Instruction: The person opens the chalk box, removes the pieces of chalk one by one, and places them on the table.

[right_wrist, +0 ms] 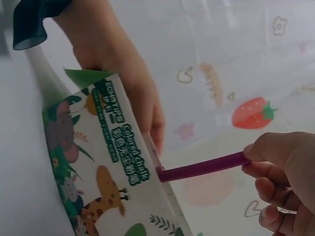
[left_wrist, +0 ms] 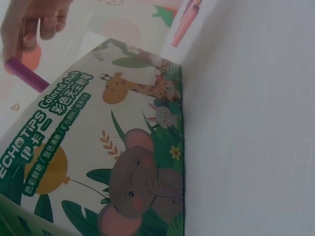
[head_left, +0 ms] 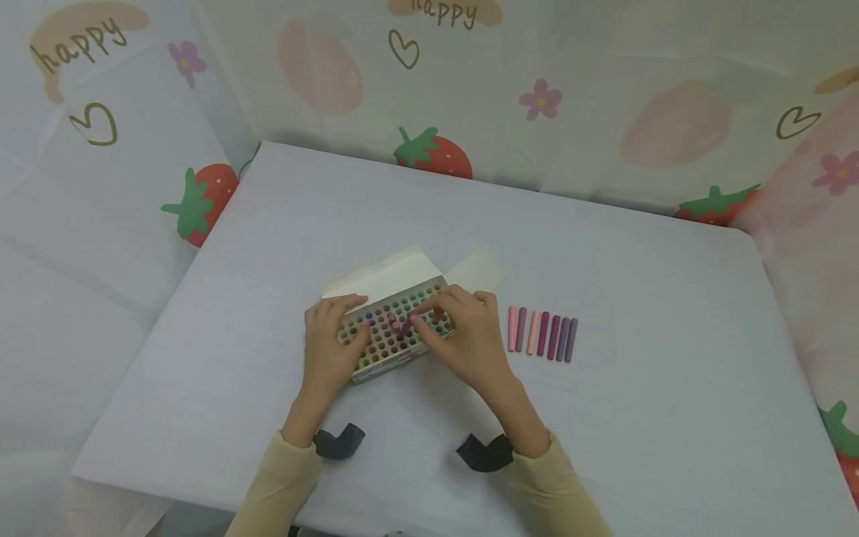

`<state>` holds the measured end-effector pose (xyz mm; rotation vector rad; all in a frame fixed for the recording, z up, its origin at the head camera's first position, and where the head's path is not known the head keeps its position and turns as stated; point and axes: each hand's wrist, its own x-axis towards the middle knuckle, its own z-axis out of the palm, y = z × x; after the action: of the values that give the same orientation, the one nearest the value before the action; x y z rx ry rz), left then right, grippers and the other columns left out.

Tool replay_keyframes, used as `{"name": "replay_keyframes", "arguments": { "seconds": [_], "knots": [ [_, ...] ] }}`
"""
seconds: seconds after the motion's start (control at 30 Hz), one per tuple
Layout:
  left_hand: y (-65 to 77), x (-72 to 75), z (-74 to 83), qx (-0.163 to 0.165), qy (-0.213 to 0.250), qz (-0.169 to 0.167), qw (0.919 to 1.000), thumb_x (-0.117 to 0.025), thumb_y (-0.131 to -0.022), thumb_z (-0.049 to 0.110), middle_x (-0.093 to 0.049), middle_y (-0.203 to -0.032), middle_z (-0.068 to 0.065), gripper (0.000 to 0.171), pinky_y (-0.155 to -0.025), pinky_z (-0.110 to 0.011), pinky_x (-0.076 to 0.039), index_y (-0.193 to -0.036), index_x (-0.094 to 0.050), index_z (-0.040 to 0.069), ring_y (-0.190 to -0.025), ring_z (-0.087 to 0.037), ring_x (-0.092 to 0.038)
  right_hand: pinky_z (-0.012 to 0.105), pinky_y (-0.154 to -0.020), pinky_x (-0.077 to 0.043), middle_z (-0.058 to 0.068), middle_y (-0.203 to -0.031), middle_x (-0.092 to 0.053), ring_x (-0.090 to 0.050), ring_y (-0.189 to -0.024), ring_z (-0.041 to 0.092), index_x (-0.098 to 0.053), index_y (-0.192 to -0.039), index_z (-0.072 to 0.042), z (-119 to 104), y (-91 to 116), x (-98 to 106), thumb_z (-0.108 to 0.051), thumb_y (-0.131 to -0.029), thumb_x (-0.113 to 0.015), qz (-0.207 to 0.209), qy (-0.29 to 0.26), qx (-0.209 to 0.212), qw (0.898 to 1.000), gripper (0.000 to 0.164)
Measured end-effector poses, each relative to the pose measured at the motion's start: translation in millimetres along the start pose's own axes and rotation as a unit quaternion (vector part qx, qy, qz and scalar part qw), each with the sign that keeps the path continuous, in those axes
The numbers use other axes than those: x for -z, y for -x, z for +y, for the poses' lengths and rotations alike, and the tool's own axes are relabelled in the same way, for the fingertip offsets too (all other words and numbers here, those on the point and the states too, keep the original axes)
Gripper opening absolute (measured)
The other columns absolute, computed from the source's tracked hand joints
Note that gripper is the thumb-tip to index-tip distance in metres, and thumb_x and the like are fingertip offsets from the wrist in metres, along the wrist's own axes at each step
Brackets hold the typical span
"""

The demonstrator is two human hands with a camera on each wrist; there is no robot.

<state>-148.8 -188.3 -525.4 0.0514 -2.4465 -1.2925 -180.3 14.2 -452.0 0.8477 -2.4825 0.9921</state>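
Observation:
A chalk box (head_left: 389,367) with a tray of round holes lies aslant, its lid (head_left: 382,276) folded back. Its printed face (left_wrist: 133,93) shows "Colored chalk" and cartoon animals. Around the box's left end my left hand (head_left: 332,339) holds on, thumb over the tray and fingers toward the back edge. Between thumb and forefinger my right hand (head_left: 470,332) pinches a purple chalk stick (right_wrist: 204,168). The stick's far end meets the tray's top near the middle; the hole beneath is hidden. A few pinkish chalk ends (head_left: 392,319) rise from the holes beside it.
Right of the box, several chalk sticks (head_left: 542,333) in pinks and purples lie side by side in a row. A pale flap (head_left: 478,268) sticks out behind my right hand. The white table (head_left: 644,418) meets strawberry-printed cloth (head_left: 496,112) at the back.

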Motion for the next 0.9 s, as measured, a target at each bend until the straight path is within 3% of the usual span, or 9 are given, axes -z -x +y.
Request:
{"name": "replay_keyframes", "arguments": {
  "seconds": [0.27, 0.57, 0.9],
  "knots": [
    [0.2, 0.4, 1.5, 0.004, -0.003, -0.003, 1.0000, -0.064, -0.081, 0.010, -0.055, -0.115, -0.006, 0.035, -0.095, -0.050, -0.028, -0.116, -0.061, 0.014, -0.117, -0.028, -0.034, 0.039, -0.077, -0.025, -0.001, -0.070, -0.055, -0.042, -0.060, 0.015, -0.068, -0.088, -0.017, 6, 1, 17, -0.021, -0.081, -0.070, 0.038, -0.045, -0.005, 0.998, 0.009],
    [0.3, 0.0, -0.9, 0.005, -0.004, -0.004, 1.0000, -0.064, -0.081, 0.011, -0.055, -0.115, -0.006, 0.035, -0.094, -0.051, -0.028, -0.116, -0.061, 0.014, -0.117, -0.028, -0.034, 0.039, -0.077, -0.026, -0.002, -0.070, -0.053, -0.040, -0.060, 0.010, -0.069, -0.089, -0.015, 20, 3, 39, -0.017, -0.079, -0.072, 0.076, -0.041, -0.038, 0.996, 0.010],
    [0.0, -0.4, -1.0, 0.006, -0.003, -0.004, 1.0000, -0.063, -0.082, 0.012, -0.055, -0.114, -0.006, 0.033, -0.095, -0.052, -0.028, -0.115, -0.061, 0.014, -0.117, -0.028, -0.034, 0.035, -0.079, -0.026, -0.002, -0.069, -0.055, -0.045, -0.056, 0.018, -0.069, -0.088, -0.012, 37, 9, 60, -0.015, -0.080, -0.070, 0.105, -0.047, -0.068, 0.991, 0.008]
  ]
}}
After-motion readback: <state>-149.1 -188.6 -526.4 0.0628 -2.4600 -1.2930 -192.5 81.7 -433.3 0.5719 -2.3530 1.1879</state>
